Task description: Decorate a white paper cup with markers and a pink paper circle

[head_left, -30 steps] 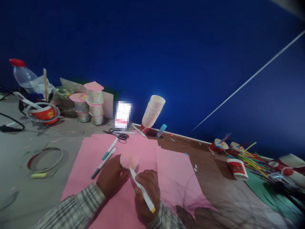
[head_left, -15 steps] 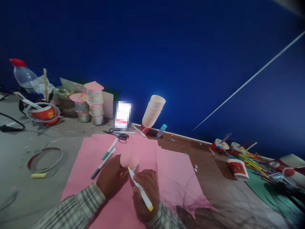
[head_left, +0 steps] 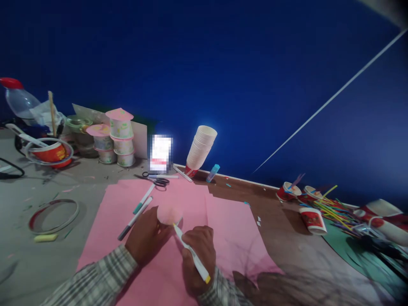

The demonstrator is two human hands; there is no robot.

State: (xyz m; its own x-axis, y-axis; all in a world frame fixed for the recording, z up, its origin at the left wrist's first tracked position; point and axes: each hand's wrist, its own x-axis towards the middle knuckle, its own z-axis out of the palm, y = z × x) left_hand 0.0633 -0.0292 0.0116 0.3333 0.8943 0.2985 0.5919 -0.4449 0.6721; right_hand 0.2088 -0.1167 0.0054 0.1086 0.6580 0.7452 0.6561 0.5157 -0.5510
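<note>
A small round pale pink paper piece (head_left: 170, 213) is pinched at its lower left edge by my left hand (head_left: 147, 237). In my right hand (head_left: 200, 257) is a white marker with a yellow end (head_left: 195, 260), its tip at the lower edge of that piece. Pink sheets (head_left: 188, 199) lie under both hands. Beside my left hand rest a grey-capped marker (head_left: 135, 219) and a green-capped marker (head_left: 143, 199). Black-handled scissors (head_left: 161, 182) lie at the sheets' far edge.
Stacked decorated cups (head_left: 123, 144) with pink roofs stand back left, near a bottle (head_left: 22, 102). A leaning stack of paper cups (head_left: 202, 146) and a glue stick (head_left: 213, 173) are at the back. A tape ring (head_left: 54, 216) lies left, coloured sticks (head_left: 334, 212) right.
The view has shifted slightly, moving most objects a little to the left. My right hand and the marker sit a bit further right relative to the round piece, which my left hand still holds.
</note>
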